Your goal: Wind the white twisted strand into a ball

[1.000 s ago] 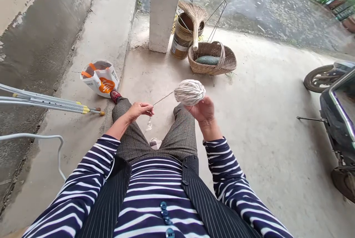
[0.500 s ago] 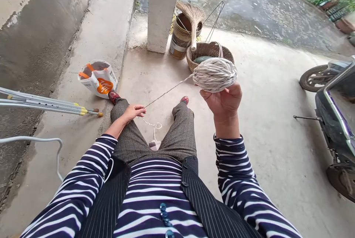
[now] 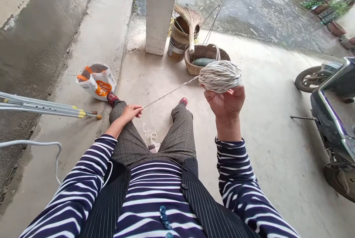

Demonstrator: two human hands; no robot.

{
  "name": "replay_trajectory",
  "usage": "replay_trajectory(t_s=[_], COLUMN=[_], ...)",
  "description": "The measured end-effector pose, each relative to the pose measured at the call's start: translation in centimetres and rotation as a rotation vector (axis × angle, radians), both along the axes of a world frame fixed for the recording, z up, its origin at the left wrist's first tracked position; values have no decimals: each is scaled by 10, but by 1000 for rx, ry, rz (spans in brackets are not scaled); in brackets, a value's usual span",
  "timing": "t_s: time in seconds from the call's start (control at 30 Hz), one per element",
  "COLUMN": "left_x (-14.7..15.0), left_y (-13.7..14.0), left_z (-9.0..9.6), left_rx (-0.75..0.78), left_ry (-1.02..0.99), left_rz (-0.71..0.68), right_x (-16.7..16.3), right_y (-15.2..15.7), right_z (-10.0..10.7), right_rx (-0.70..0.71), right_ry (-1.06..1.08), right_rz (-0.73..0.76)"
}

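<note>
A thick ball of whitish twine (image 3: pixel 220 76) with dark flecks rests on the raised fingers of my right hand (image 3: pixel 226 101), which grips it from below. From the ball's left side a taut strand (image 3: pixel 170 92) slants down to my left hand (image 3: pixel 131 113). There my thumb and fingers are pinched together on the strand, above my left thigh. Below that hand, a loose curly length of twine (image 3: pixel 146 131) dangles between my legs. It reaches a pale checked item (image 3: pixel 154 147), mostly hidden, at the seat's front.
Ahead stand a pillar (image 3: pixel 161 12), a bucket (image 3: pixel 177 42) with a straw broom (image 3: pixel 191 21), and a wicker basket (image 3: pixel 191 68) holding a green gourd. A white bag (image 3: pixel 97 82) is by my left foot, crutches (image 3: pixel 55 108) at left, a scooter (image 3: pixel 330 119) at right.
My right hand has moved slightly right with the ball, which has turned a little. More curly twine hangs below my left hand, which stays pinched on the strand. The view has shifted slightly.
</note>
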State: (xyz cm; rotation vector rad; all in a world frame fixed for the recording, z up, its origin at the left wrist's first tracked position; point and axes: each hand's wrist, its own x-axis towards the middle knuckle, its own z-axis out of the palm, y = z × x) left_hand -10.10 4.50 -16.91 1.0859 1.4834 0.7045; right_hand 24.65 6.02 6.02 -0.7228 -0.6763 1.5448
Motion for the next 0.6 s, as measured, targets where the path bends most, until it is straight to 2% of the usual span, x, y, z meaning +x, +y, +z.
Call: replay_trajectory(t_s=[0.1, 0.23, 0.33, 0.4, 0.47, 0.6], left_x=[-6, -13, -3, 12, 34, 81], left_y=[-3, -2, 7, 14, 20, 25], left_z=[-5, -8, 1, 16, 37, 82], left_rx=[7, 33, 126, 175, 201, 366], left_ry=[62, 156, 280, 280, 130, -307], left_rz=[-9, 65, 137, 124, 54, -46], right_x=[9, 12, 0, -14, -29, -53], right_y=[2, 2, -2, -5, -7, -9], right_z=[6, 8, -2, -12, -23, -41], right_rx=[40, 58, 23, -8, -33, -80], right_ry=[49, 11, -46, -39, -17, 17], right_rz=[-9, -14, 42, 104, 169, 299])
